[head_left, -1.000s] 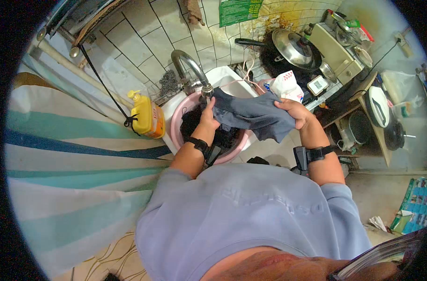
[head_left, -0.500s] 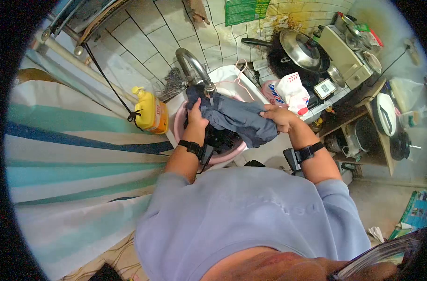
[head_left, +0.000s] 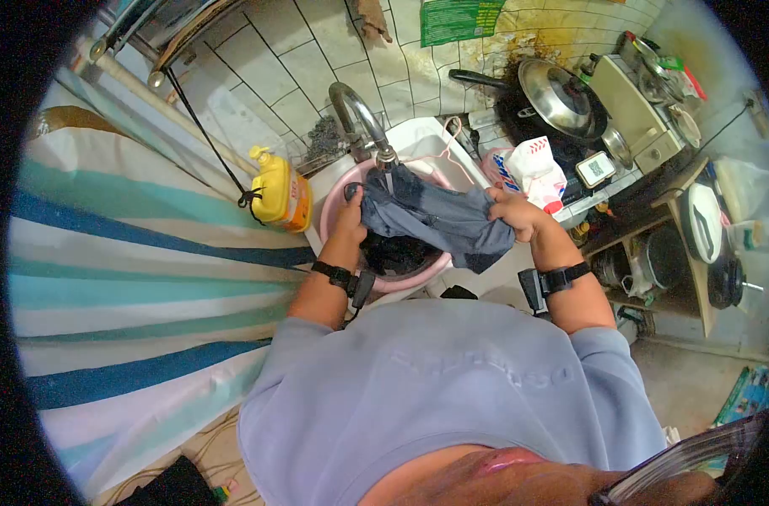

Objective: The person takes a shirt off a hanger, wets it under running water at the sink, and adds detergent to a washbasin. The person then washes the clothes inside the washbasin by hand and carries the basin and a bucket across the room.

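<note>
The left hand and right hand, each closed on one end of the cloth, should spread it evenly beneath the tap.

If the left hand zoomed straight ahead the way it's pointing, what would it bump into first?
Beyond the grey cloth it holds, the left hand would probably meet the faucet first. The rim of the pink basin crosses that line too, perhaps lower down; depth is unclear.
</note>
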A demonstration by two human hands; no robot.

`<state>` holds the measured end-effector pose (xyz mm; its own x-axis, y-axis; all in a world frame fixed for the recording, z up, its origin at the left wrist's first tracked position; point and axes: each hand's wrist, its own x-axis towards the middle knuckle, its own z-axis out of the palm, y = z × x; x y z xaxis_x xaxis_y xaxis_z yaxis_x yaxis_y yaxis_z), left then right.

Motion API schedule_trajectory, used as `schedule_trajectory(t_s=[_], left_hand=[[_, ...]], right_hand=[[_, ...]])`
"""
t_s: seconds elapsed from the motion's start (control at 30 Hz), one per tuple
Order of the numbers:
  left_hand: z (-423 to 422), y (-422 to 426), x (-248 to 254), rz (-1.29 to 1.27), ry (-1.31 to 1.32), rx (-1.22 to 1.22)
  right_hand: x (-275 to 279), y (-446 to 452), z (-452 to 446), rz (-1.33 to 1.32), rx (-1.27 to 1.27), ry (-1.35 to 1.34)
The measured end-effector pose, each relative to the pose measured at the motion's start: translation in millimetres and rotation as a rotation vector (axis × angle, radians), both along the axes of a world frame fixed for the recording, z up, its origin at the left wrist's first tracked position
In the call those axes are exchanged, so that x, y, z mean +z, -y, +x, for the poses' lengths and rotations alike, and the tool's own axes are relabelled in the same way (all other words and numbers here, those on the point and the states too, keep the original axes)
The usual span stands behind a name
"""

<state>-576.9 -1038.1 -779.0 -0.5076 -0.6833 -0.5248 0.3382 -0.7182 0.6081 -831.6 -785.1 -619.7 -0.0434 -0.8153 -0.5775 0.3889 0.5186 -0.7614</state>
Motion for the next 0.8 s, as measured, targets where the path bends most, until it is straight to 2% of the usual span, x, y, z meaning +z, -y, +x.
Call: schedule_trajectory(t_s=[0.13,0.2,0.23,0.3,0.33,0.37,0.43,0.47,0.5,0.57,0.6,0.63,0.7,0.73,0.77,0.8], left_hand=[[-3.0,8.0,-17.1,0.018,-0.108,0.042],[-6.0,14.2,-39.9,-0.223,0.020,0.037],[-9.3,14.5,-44.4,-0.221,0.018,0.037],[-25.0,-0.4,-29.9,-0.182,-0.067,-0.064],[-31.9,-31.7,30.5,-0.167,-0.137,-0.085],[-40.3,-40.5,36.4,-0.164,-0.137,-0.088],[-52.4,-47.9,38.7,-0.610,0.169,-0.113],[-62.3,-39.1,18.2,-0.798,0.640,-0.094],[-68.5,-33.8,4.5,-0.799,0.636,-0.098],[-77.1,-30.2,-8.6,-0.745,0.707,0.154],[-75.4,-48.9,32.6,-0.628,0.715,0.164],[-73.9,-47.5,31.9,-0.627,0.711,0.159],[-63.0,-37.6,25.2,-0.212,0.429,0.158],[-55.6,-32.7,21.0,-0.235,0.492,-0.001],[-54.8,-31.6,16.0,-0.234,0.494,-0.004],[-54.1,-30.4,11.1,-0.052,0.184,-0.023]], right_hand=[[10.5,-9.3,1.0,-0.041,-0.040,-0.011],[7.1,-12.3,-4.3,-0.049,-0.050,-0.028],[-3.7,-13.7,-11.8,-0.065,-0.033,-0.013],[-6.4,-16.6,-14.7,-0.077,-0.016,0.003],[0.2,-18.0,-13.4,-0.116,-0.009,0.015],[6.3,-19.4,-11.5,-0.154,-0.003,0.029],[15.4,-20.7,-6.3,-0.169,0.016,0.016],[17.3,-21.7,-4.4,-0.187,0.038,0.002],[17.5,-22.8,-4.3,-0.187,0.033,0.000],[18.1,-25.1,-5.0,-0.228,0.031,-0.021],[19.6,-27.5,-5.9,-0.226,0.026,-0.023],[23.1,-30.6,-7.5,-0.233,-0.018,0.002],[38.1,-36.4,-4.6,-0.234,-0.067,0.027],[51.8,-38.3,1.1,-0.239,-0.111,0.030],[58.3,-39.5,5.0,-0.245,-0.154,0.033],[52.8,-39.5,4.0,-0.243,-0.157,0.036]])
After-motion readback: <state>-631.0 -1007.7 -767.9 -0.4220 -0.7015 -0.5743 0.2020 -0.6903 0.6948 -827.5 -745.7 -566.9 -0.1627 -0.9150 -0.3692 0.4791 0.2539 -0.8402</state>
